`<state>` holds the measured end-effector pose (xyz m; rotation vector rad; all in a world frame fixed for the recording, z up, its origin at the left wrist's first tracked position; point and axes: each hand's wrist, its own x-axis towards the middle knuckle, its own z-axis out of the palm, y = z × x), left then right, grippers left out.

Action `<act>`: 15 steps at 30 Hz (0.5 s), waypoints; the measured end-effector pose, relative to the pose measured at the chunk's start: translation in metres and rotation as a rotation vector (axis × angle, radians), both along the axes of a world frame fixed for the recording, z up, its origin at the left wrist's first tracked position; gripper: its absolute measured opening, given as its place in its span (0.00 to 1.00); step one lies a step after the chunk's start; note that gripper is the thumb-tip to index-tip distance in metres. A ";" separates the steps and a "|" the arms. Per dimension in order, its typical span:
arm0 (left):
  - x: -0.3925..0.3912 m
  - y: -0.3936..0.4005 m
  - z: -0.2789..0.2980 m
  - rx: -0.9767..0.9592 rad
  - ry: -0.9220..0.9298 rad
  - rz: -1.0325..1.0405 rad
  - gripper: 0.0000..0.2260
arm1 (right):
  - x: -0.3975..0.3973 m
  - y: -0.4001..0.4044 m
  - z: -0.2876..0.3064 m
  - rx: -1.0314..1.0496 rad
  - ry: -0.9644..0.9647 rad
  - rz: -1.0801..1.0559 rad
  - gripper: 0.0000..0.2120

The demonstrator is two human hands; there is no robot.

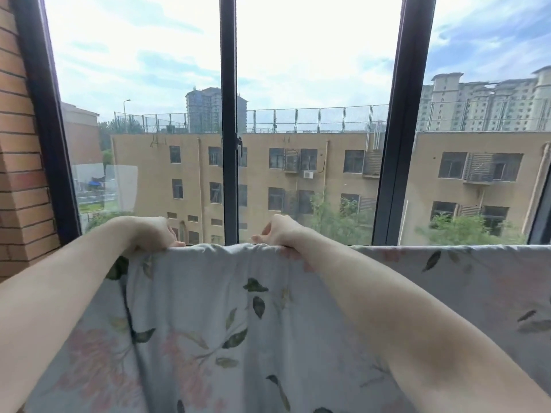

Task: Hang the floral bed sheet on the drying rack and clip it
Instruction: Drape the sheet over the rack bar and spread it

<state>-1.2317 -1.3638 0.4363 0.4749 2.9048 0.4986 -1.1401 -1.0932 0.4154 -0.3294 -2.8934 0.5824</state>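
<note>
Both hands, left hand (152, 234) and right hand (280, 234), grip the top fold of the floral bed sheet (208, 317), which hangs draped below them over a hidden rack bar. Hanging looks nearly done; clipping remains, with no clips visible. Right of the right grip the edge runs flat; beyond both, window glass (313, 84) stands near.

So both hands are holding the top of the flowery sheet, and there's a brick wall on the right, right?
Not quite. The head view shows the brick wall on the left. The left hand and right hand do hold the top of the sheet.
</note>
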 end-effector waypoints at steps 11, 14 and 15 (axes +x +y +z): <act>0.022 0.012 -0.001 0.039 0.020 0.008 0.14 | 0.078 -0.039 -0.022 0.265 0.309 0.023 0.32; 0.038 0.010 -0.006 0.166 0.332 -0.027 0.10 | 0.075 -0.035 -0.021 0.266 0.345 0.026 0.33; 0.044 0.003 -0.010 0.236 0.439 -0.023 0.08 | 0.074 -0.035 -0.023 0.280 0.345 0.032 0.33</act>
